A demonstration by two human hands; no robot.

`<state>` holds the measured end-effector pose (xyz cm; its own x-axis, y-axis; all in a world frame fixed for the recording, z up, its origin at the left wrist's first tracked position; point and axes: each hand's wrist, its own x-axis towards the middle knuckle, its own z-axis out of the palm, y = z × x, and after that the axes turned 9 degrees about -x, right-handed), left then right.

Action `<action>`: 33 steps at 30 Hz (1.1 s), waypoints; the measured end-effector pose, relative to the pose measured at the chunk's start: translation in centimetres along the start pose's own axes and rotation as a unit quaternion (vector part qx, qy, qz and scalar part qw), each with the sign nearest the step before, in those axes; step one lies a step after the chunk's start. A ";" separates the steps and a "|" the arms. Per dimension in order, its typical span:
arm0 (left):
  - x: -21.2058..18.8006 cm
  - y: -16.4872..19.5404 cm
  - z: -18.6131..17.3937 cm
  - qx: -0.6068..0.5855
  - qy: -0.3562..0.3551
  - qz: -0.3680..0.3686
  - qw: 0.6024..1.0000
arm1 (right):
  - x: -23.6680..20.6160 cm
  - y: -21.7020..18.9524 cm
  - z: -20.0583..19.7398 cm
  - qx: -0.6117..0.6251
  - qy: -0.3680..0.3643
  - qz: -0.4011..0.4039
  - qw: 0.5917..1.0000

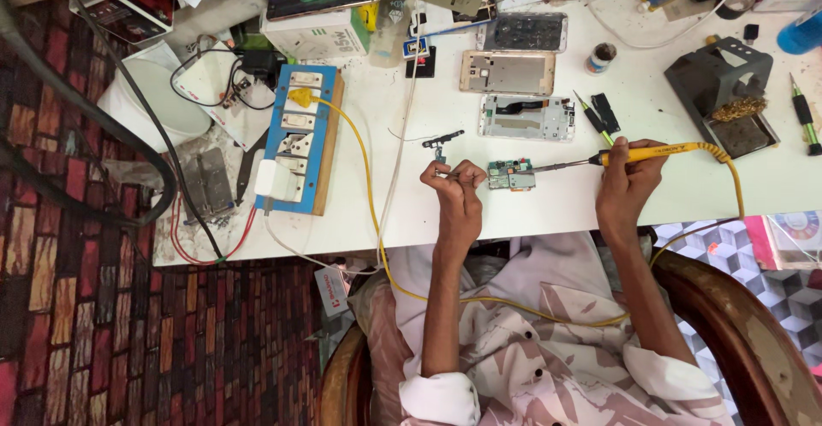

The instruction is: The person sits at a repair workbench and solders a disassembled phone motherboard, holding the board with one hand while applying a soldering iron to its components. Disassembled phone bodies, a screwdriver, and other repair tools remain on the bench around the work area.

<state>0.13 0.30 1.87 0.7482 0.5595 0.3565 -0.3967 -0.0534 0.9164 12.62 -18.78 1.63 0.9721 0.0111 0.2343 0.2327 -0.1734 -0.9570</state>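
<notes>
A small green circuit board (511, 174) lies on the white table (548, 208) near its front edge. My left hand (455, 184) is closed on thin tweezers (444, 172), just left of the board. My right hand (629, 175) grips a yellow-handled soldering iron (651, 153). Its metal tip (548, 167) points left and reaches the board's right edge. A yellow cord (736, 188) runs from the handle down off the table.
Opened phone frames (526, 118) (507, 72) lie behind the board. A blue switch board (298, 137) sits at the left, a dark iron stand with brass wool (726, 98) at the right. Screwdrivers (803, 113), a small pot (602, 57) and cables crowd the back. A wooden chair arm (736, 323) curves at lower right.
</notes>
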 end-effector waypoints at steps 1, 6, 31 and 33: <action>0.0 0.0 0.0 0.000 -0.001 0.001 1.000 | 0.0 0.0 0.0 0.002 -0.001 -0.001 1.000; 0.1 0.0 0.0 -0.006 -0.001 0.001 1.000 | 0.0 0.1 0.0 0.019 -0.006 -0.007 1.000; 0.0 -0.5 0.0 -0.027 0.001 -0.009 1.000 | 0.1 0.0 0.0 0.004 0.002 0.000 1.000; 0.0 -0.6 0.1 -0.033 0.003 -0.013 0.999 | 0.0 0.0 0.0 -0.003 0.001 -0.008 1.000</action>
<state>0.41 0.32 1.39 0.7560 0.5643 0.3317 -0.4117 0.0160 0.9112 12.66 -18.78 1.69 0.9679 0.0118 0.2510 0.2490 -0.1789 -0.9518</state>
